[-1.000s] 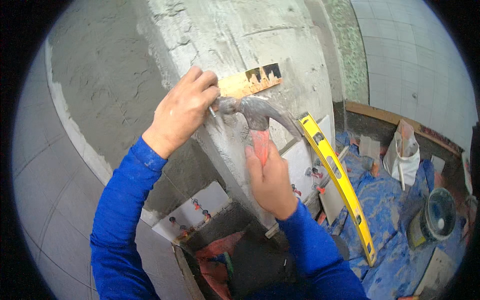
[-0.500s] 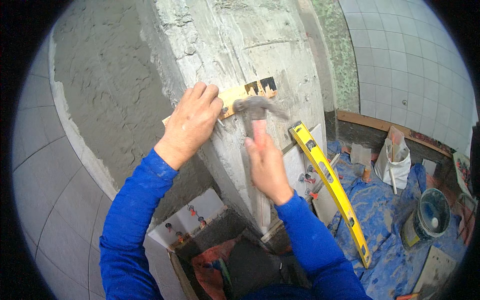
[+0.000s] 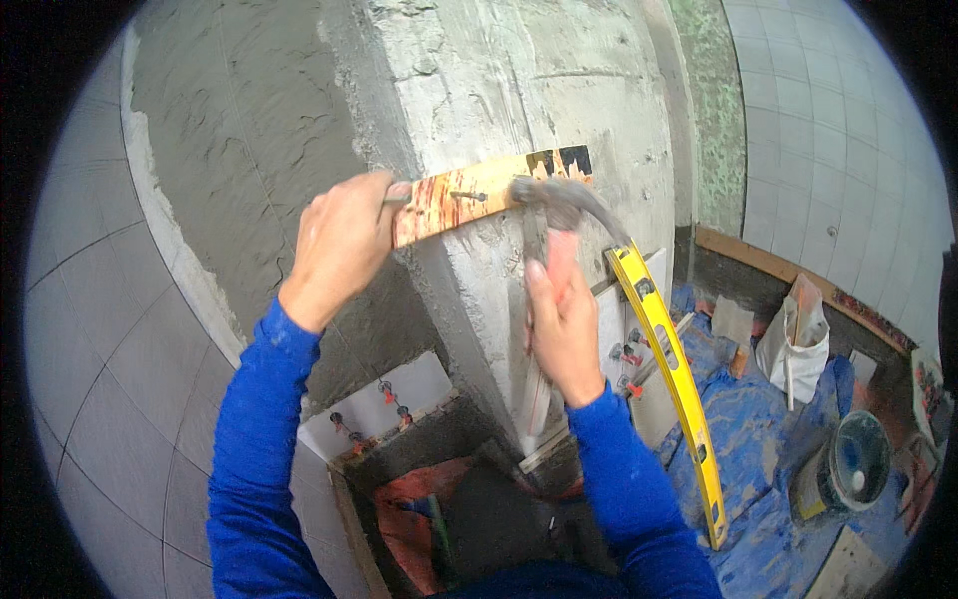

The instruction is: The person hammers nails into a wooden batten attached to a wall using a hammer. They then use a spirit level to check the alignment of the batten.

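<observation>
The left hand is pressing a wooden strip flat against the front of a rough concrete column, its fingers wrapped over the strip's left end. The right hand is gripping the red handle of a hammer, fist closed tight around it, with the metal head lying against the strip near its right end. A nail is sticking out of the strip, just left of the hammer head. The two hands are apart, one at each side of the strip, both sleeves blue.

A yellow level is leaning against the column's right side, running down to a blue tarp on the floor. On the tarp a white bag is standing near the tiled wall, and a bucket is sitting further right. Low white tiles with red spacers are lining the column's foot.
</observation>
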Demonstrator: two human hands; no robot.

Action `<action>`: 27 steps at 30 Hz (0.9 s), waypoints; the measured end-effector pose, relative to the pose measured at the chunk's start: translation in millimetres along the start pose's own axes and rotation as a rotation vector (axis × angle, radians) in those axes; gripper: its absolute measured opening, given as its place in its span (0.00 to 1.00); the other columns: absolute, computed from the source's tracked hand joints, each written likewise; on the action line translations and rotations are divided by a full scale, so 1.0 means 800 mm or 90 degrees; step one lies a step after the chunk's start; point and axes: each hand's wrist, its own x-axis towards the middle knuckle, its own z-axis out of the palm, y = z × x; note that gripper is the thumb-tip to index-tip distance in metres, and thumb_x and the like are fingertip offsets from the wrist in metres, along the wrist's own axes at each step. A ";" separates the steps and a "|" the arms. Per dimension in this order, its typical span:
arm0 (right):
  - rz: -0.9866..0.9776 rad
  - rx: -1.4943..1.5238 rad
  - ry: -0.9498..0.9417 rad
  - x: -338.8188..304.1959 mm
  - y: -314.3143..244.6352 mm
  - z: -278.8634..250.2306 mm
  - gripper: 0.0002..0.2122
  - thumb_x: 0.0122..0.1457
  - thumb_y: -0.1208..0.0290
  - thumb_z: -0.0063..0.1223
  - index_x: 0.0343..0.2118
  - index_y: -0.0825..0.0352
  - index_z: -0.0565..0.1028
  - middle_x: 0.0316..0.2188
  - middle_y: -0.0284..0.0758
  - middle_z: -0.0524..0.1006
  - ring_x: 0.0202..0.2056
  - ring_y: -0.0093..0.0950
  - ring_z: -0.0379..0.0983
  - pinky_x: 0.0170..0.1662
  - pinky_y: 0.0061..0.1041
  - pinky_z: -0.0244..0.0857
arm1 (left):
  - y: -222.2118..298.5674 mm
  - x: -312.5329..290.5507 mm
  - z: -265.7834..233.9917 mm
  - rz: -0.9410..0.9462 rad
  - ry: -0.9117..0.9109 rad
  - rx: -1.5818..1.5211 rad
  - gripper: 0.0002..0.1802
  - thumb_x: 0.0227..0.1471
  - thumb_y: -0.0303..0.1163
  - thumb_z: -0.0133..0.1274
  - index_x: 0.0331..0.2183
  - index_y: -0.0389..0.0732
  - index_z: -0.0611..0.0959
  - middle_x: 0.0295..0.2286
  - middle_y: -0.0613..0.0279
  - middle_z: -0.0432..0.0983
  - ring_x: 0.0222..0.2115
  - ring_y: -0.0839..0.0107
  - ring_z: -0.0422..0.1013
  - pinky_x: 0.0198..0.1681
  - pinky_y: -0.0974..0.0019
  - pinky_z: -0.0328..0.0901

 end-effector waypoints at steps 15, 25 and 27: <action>-0.076 -0.183 -0.238 -0.146 -0.034 -0.013 0.11 0.54 0.67 0.71 0.35 0.68 0.84 0.18 0.35 0.75 0.19 0.23 0.68 0.25 0.26 0.63 | 0.118 -0.321 0.136 -0.592 0.059 -0.805 0.27 0.70 0.49 0.45 0.48 0.33 0.80 0.34 0.68 0.71 0.35 0.76 0.65 0.45 0.67 0.65; 0.034 -0.201 -0.497 -0.259 0.063 0.004 0.19 0.53 0.73 0.67 0.49 0.69 0.77 0.36 0.47 0.82 0.36 0.47 0.81 0.40 0.35 0.75 | 0.078 -0.460 0.189 -0.793 -0.180 -0.957 0.28 0.66 0.49 0.52 0.53 0.34 0.77 0.41 0.64 0.75 0.38 0.74 0.70 0.44 0.64 0.70; 0.117 -0.299 -0.540 -0.272 0.082 0.008 0.17 0.57 0.70 0.66 0.47 0.71 0.76 0.29 0.50 0.82 0.30 0.48 0.81 0.31 0.40 0.76 | 0.083 -0.479 0.210 -0.874 -0.238 -1.025 0.26 0.65 0.47 0.54 0.52 0.34 0.78 0.42 0.63 0.76 0.40 0.74 0.72 0.44 0.63 0.71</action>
